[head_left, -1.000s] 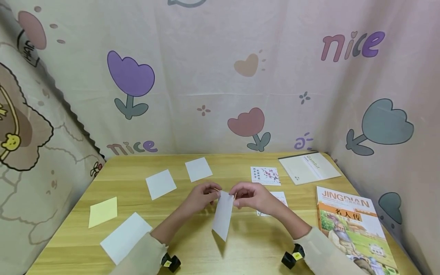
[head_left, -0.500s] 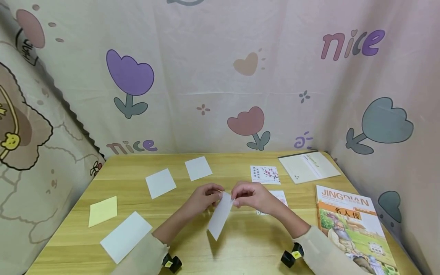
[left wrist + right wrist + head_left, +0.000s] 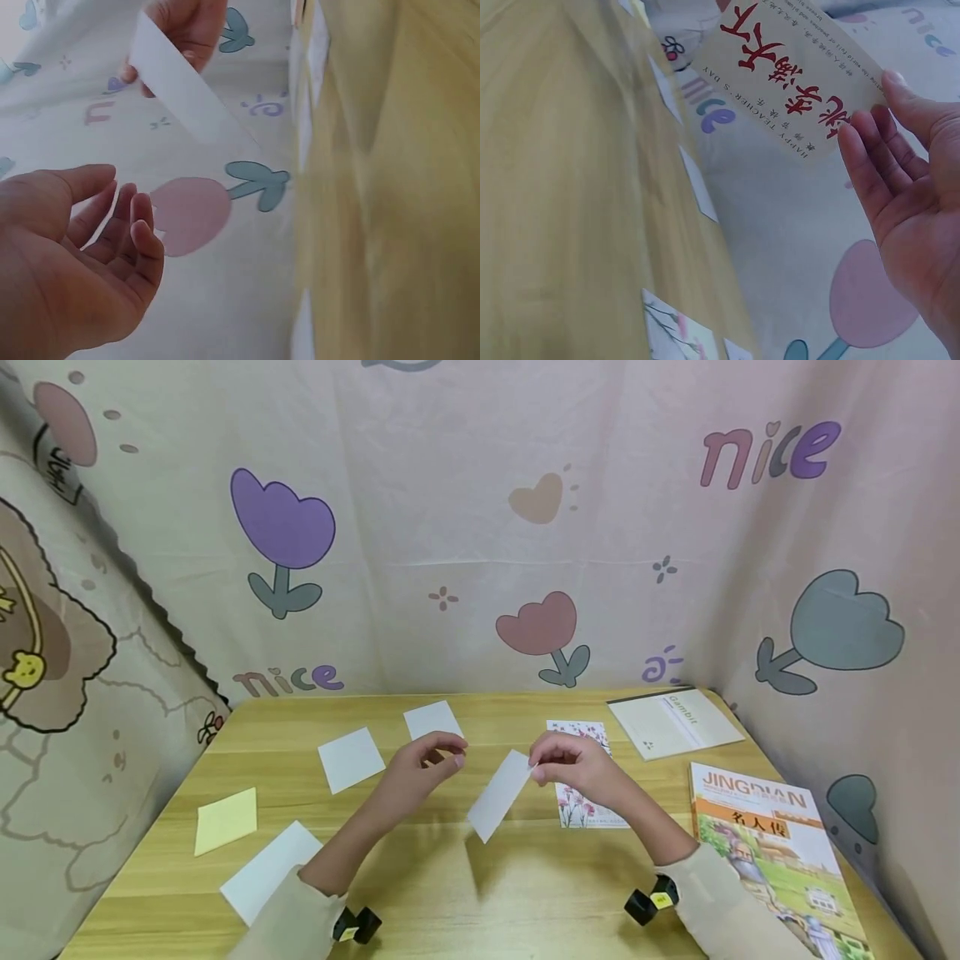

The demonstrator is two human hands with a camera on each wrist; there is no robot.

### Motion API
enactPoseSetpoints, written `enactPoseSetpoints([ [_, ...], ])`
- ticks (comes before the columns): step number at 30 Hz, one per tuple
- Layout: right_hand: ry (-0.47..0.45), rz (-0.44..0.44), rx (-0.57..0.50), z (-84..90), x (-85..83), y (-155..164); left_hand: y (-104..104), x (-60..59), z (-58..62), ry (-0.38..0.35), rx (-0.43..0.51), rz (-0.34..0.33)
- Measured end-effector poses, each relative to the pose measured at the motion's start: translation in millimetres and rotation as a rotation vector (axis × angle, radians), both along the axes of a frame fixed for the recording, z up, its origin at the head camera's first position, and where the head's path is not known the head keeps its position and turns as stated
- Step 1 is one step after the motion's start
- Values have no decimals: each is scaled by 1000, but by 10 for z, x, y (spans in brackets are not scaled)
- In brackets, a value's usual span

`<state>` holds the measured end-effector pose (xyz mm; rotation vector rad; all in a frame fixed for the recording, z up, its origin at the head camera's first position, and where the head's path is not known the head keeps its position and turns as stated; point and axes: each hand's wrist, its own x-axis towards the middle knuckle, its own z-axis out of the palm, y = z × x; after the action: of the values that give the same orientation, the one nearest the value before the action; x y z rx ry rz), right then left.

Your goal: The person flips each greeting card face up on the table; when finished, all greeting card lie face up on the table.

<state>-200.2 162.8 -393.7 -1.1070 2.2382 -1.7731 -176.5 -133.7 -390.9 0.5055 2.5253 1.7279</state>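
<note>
My right hand (image 3: 577,766) pinches one corner of a greeting card (image 3: 501,795) between thumb and fingers. Held above the table, the card slants down to the left, its white back toward the head camera. Its other face shows in the right wrist view: on this cream card (image 3: 780,82) are large red Chinese characters and "HAPPY TEACHER'S DAY". My left hand (image 3: 420,768) is apart from the card, to its left, fingers loosely bent with nothing in them. In the left wrist view, the left hand (image 3: 82,262) has its palm and fingertips visible, below the card.
Left on the wooden table (image 3: 420,902) lie white cards (image 3: 351,760) and a yellow one (image 3: 225,822). Behind and below the right hand are flower-printed cards (image 3: 588,814). A Gambit notebook (image 3: 675,724) is at back right, an illustrated book (image 3: 780,860) nearer. A patterned curtain (image 3: 420,527) hangs behind.
Both hands gripped the card's upper edge before. The left hand has let go and moved left and away, while the right hand has carried the card slightly right and farther from me.
</note>
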Motion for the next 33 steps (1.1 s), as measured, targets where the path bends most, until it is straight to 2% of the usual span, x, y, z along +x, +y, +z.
enactPoseSetpoints([
  [3,-27,-82,15,27,-28,34,27,57,60,49,-12,-17],
  [8,-101,-206,39,28,-70,47,129,116,78,113,-37,-96],
  [11,-146,-254,47,17,-83,41,168,131,63,96,-23,-107],
  [17,-229,-336,29,-7,-91,29,214,116,16,72,3,-76],
  [26,-262,-329,60,-44,-84,10,205,82,-40,53,29,-4],
  [33,-180,-253,168,-28,-33,-25,178,71,-47,47,162,82],
])
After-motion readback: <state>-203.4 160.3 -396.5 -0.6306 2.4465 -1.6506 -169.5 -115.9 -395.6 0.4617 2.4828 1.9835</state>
